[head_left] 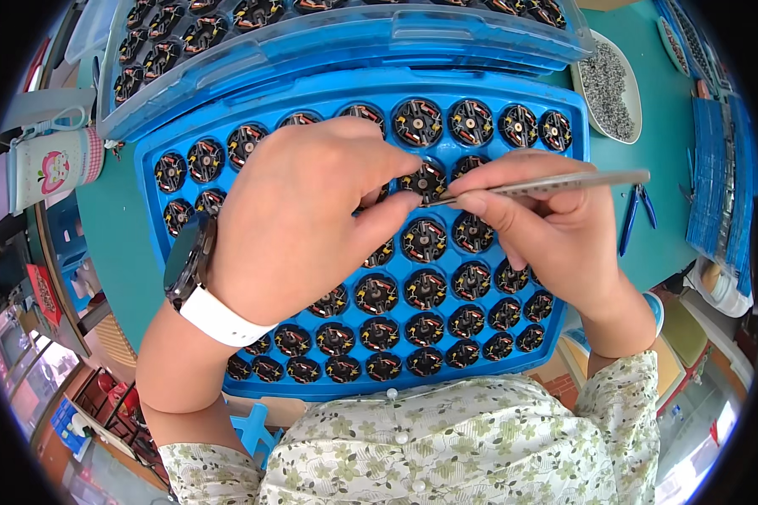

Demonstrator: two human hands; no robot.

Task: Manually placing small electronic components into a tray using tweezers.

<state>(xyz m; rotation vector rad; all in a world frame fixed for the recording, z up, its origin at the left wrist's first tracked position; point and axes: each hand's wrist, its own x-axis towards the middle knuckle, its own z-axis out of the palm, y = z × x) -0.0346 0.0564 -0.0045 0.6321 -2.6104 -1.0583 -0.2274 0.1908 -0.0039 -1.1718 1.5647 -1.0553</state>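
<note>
A blue tray (571,99) with rows of round cups lies before me, its cups filled with round black parts that carry red and yellow pieces and fine wires. My left hand (312,202), with a watch (192,257) on its wrist, reaches over the tray's left half and hides several cups. Its thumb and index finger close on the edge of one round black part (425,178) in the second row. From the other side, my right hand (556,223) grips slim metal tweezers (556,183). Their tip meets that part's near edge beside my left thumb.
Behind stands another blue tray (345,46) with a clear rim, also full of round parts. A white dish (637,118) of small metal pieces sits at the far right, blue-handled pliers (630,220) nearer. Blue stacked sheets (716,185) line the right edge; a patterned pouch (55,168) is left.
</note>
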